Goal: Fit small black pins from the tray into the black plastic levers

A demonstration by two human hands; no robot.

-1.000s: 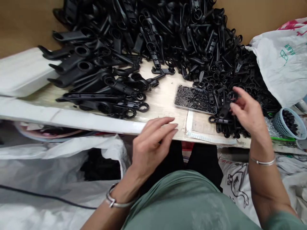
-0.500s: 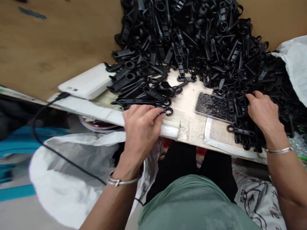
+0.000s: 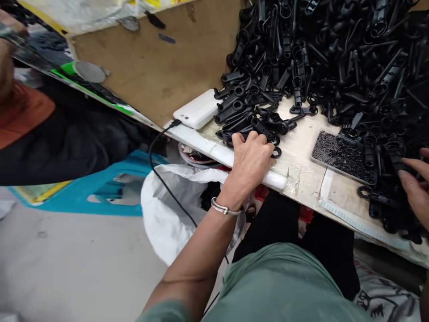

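Note:
My left hand is at the table's front edge with its fingers bent down over black plastic parts. One black plastic part shows its ring end beside my thumb and index finger; its other end is under the hand. Behind the fingers lies a small group of similar long parts. My right hand is cut off by the right border. Its thumb and fingers stand apart over dark parts at the near right. A single part with a ring end lies left of it.
A large heap of black parts fills the back. A shallow clear tray holds small black pieces. A white box with a cable stands left. A white sack hangs open below the edge. Another person's dark sleeve is at left.
The view has swung left, so things appear farther right. My left hand has gone from a pinch to fingers more spread over the parts. My right hand's fingers have parted.

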